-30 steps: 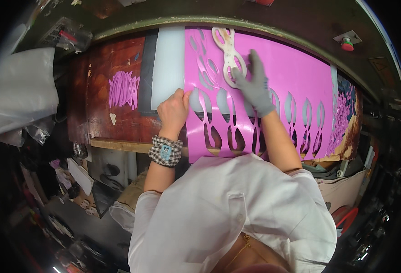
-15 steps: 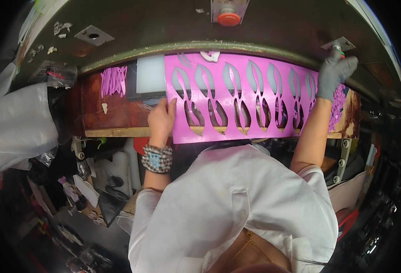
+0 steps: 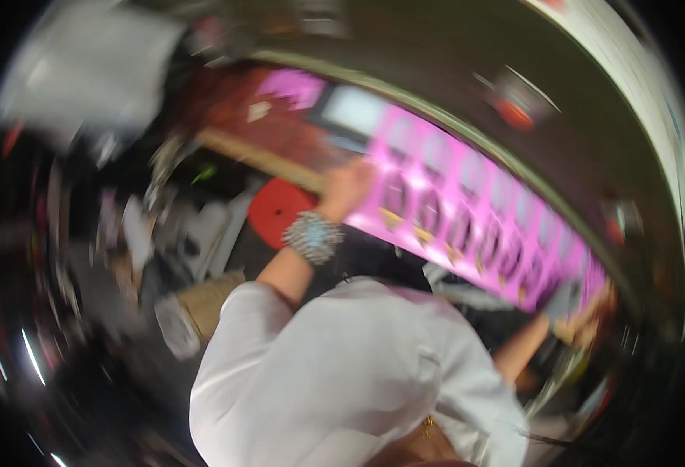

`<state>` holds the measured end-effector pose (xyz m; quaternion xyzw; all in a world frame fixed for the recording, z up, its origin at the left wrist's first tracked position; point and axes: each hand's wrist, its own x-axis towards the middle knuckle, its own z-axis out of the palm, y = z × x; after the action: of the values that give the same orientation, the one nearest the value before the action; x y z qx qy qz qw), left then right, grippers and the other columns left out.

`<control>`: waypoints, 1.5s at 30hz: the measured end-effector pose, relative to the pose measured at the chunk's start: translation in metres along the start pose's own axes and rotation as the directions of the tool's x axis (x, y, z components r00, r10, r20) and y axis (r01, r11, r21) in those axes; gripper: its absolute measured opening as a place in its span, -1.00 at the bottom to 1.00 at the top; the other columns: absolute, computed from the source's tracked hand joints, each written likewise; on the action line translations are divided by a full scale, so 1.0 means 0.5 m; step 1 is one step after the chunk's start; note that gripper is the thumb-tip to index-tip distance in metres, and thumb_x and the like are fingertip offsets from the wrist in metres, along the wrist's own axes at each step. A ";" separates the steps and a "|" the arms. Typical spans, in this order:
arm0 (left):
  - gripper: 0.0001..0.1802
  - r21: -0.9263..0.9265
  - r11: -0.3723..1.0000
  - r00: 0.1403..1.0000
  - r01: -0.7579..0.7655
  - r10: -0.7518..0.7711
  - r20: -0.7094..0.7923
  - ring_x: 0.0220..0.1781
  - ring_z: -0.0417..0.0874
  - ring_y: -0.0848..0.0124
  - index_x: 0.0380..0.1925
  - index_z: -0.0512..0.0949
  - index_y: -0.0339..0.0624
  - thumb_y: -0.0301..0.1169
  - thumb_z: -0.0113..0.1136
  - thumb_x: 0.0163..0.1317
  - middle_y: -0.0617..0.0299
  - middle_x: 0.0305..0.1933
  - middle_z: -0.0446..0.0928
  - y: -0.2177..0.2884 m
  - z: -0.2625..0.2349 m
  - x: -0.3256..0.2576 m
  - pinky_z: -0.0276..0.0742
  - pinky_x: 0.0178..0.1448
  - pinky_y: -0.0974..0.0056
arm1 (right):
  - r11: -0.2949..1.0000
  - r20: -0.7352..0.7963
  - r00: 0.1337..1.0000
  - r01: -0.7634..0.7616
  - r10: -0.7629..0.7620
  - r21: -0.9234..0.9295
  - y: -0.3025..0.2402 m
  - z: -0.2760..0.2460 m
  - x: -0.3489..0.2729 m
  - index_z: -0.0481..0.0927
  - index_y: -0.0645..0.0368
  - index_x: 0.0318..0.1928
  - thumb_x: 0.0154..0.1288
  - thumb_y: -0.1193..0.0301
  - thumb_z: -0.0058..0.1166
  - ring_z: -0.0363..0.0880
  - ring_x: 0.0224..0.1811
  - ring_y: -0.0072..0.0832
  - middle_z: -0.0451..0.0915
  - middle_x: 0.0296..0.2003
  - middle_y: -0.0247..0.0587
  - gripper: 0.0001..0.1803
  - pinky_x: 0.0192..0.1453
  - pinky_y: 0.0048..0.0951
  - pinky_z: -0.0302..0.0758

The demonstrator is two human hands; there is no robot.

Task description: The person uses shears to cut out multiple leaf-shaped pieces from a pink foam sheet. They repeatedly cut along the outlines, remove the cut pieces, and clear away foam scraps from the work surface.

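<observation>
A pink sheet (image 3: 369, 221) with two rows of leaf-shaped cut-outs lies along the work table, blurred by motion. At its near left corner, my bare left hand (image 3: 348, 188) has its fingers closed on the sheet's edge; a checked band is round the wrist. My right hand (image 3: 566, 297), in a grey glove, is at the sheet's right end, low and close to pink scraps (image 3: 593, 279). Its fingers are smeared, so their grip cannot be made out. Beneath the sheet's far left part, a pale board (image 3: 354, 107) sticks out.
Pink strips (image 3: 292, 87) lie on the red-brown table top (image 3: 229, 101) at the left. A dark green machine beam (image 3: 436, 62) with a red push button (image 3: 515, 115) runs along the far side. Plastic bags (image 3: 97, 70) hang far left; a red disc (image 3: 275, 214) is below the table edge.
The whole view has turned and blurred. My right hand has come down from the knob on the machine beam to the sheet's right end. My left hand stays at the sheet's left edge.
</observation>
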<state>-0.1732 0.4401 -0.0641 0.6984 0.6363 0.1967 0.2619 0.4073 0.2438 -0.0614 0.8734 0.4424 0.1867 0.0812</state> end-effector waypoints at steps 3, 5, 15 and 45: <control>-0.71 0.286 0.958 0.987 0.024 -0.069 0.147 -0.57 0.65 0.06 -0.35 0.62 -0.07 -0.16 0.01 0.34 0.02 -0.58 0.59 0.006 0.069 0.076 0.53 -0.46 -0.08 | 0.947 -0.026 0.993 -0.102 0.116 0.305 0.038 0.126 0.030 0.63 0.18 0.01 0.42 0.17 0.05 0.67 -0.19 -0.37 0.68 -0.19 -0.14 -0.63 -0.15 -0.50 0.60; -0.67 0.138 0.988 0.997 0.074 -0.068 -0.043 -0.55 0.64 0.04 -0.41 0.61 -0.09 -0.09 0.08 0.32 0.02 -0.63 0.55 0.020 0.105 0.153 0.52 -0.43 -0.05 | 0.847 -0.103 0.988 -0.043 0.114 0.530 -0.045 0.162 0.101 0.61 0.18 0.04 0.42 0.19 0.05 0.66 -0.18 -0.37 0.66 -0.17 -0.13 -0.64 -0.15 -0.49 0.59; -0.70 -0.099 0.982 0.968 -0.162 0.138 -0.210 -0.43 0.56 -0.03 -0.49 0.50 -0.15 -0.20 0.10 0.33 0.01 -0.57 0.49 -0.122 0.063 0.036 0.45 -0.20 -0.05 | 0.372 0.058 0.965 0.043 -0.255 0.927 -0.457 -0.093 0.117 0.48 0.17 0.18 0.40 0.30 0.03 0.60 -0.12 -0.36 0.58 -0.04 -0.07 -0.60 -0.15 -0.47 0.58; -0.56 0.346 0.920 0.961 -0.183 0.242 -0.133 -0.42 0.63 0.15 0.18 0.50 -0.13 -0.37 0.17 0.29 0.10 -0.45 0.59 -0.012 -0.042 0.153 0.52 -0.33 0.10 | -0.602 0.350 0.926 -0.361 -0.142 0.712 -0.599 -0.327 0.028 0.24 0.34 0.31 0.26 0.45 0.15 0.51 0.16 -0.26 0.44 0.14 -0.01 -0.36 0.33 -0.35 0.41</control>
<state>-0.1819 0.5189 -0.0560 0.7777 0.6008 0.1745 0.0619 0.1274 0.4294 0.0004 0.5254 0.2276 -0.4262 -0.7004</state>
